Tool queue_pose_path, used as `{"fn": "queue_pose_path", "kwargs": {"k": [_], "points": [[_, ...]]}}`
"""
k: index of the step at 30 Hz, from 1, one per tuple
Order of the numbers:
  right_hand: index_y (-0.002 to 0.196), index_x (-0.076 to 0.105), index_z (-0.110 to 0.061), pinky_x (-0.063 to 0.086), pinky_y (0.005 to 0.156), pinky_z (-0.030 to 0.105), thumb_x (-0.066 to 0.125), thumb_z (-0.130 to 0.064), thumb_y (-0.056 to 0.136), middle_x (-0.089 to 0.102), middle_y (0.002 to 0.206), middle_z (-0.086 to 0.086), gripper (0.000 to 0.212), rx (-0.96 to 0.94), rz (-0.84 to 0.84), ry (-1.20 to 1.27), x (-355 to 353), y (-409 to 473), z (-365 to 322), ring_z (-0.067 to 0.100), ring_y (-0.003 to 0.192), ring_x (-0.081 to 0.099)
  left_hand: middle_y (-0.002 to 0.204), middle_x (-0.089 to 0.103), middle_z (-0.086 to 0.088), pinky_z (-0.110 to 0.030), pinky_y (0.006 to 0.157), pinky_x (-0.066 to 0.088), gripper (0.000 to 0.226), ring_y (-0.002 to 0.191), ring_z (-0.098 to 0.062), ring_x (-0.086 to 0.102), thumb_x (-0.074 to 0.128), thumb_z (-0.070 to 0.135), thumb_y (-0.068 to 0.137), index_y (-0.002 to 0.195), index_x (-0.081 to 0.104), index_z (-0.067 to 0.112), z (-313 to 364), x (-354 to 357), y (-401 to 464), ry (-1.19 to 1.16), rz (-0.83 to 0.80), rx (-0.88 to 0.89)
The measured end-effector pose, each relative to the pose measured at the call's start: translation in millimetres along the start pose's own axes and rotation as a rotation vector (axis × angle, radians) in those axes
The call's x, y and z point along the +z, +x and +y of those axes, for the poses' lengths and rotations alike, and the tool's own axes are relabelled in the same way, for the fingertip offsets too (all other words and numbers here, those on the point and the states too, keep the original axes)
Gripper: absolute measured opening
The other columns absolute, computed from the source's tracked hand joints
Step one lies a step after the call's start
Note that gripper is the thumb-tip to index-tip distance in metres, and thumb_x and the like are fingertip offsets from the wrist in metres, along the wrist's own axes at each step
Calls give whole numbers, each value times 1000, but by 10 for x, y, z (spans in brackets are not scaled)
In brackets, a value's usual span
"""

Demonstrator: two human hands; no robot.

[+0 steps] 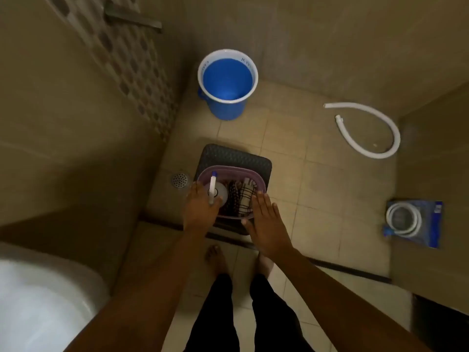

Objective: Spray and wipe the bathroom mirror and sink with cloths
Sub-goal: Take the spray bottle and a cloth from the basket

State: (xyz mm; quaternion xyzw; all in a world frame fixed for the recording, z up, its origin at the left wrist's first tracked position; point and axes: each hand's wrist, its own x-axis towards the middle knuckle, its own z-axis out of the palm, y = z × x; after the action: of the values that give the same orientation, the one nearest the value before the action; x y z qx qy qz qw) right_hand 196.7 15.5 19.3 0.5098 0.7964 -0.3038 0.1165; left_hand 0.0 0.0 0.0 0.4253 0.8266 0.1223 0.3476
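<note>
A purple basket [255, 177] stands on a dark stool [228, 154] on the shower floor. Inside it a white spray bottle [220, 191] with a blue-tipped nozzle stands at the left, and checked and dotted cloths [242, 196] are tucked in at the right. My left hand [199, 208] lies at the basket's left rim with fingers stretched forward, its thumb side against the bottle. My right hand [266, 224] hovers flat over the basket's right near rim, fingers straight. I cannot tell whether either hand touches the basket.
A blue bucket [227, 83] stands beyond the stool near the wall corner. A white hose [375, 130] curls on the tiles at right, and a packaged hose [413, 222] lies further right. A floor drain [180, 179] sits left of the stool. A white fixture [43, 301] fills the lower left.
</note>
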Motion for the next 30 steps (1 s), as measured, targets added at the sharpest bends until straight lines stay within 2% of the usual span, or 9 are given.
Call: {"fn": "queue_pose_path", "kwargs": {"k": [2,4,7,10,15,21,25,27,30], "points": [[157,-1,-13,-4,123,41,-10,-70,83,-8,165,7,94,8,13,11,28,26,21,16,148,-17,134,57,-14,-40,96,47,62,121,-31,57,63,42,92,141,43,10,49,24,51,-107,35,-50],[157,-1,-14,-6,122,39,-12,-71,82,-7,165,7,95,23,3,7,85,71,70,15,147,-18,124,63,-13,-38,90,51,56,112,-29,62,68,36,89,136,50,10,97,51,84,-166,13,-129],[157,0,-14,-7,121,37,-13,-73,82,-4,165,7,96,22,10,16,157,140,128,16,149,-14,125,64,-13,-45,95,54,57,114,-30,62,73,27,86,136,52,9,80,139,97,-272,18,-184],[157,1,-15,-6,121,37,-10,-71,83,-4,165,7,94,28,5,16,199,195,181,17,150,-13,129,63,-14,-42,101,50,57,120,-30,59,76,20,85,136,55,6,23,231,98,-309,38,-207],[157,0,-15,-9,119,35,-10,-70,84,-6,165,6,92,14,6,16,277,245,290,18,150,-14,128,65,-14,-33,96,48,56,120,-27,60,77,16,84,135,57,5,-8,322,136,-422,94,-223],[157,0,-15,-9,119,36,-14,-73,81,-6,165,6,96,-3,8,14,370,276,395,17,148,-16,111,71,-16,-37,88,55,42,105,-29,66,74,21,88,125,65,4,-25,390,203,-403,175,-182],[157,2,-13,-7,120,36,-17,-76,79,-3,165,8,101,-17,23,33,359,276,415,20,150,-11,110,70,-17,-27,82,47,39,104,-26,64,71,22,90,123,65,2,22,334,166,-437,205,-182],[157,4,-12,-4,121,37,-4,-74,87,1,165,9,94,-10,38,40,327,311,404,21,152,-6,109,70,-15,-29,84,49,40,102,-23,63,70,23,90,124,65,2,80,246,120,-461,225,-149],[156,10,-9,11,124,42,33,-53,99,10,164,11,75,-1,51,73,294,410,373,25,152,5,98,67,-5,-26,80,50,32,91,-12,62,70,23,90,115,67,3,201,58,30,-478,293,-60]]}}
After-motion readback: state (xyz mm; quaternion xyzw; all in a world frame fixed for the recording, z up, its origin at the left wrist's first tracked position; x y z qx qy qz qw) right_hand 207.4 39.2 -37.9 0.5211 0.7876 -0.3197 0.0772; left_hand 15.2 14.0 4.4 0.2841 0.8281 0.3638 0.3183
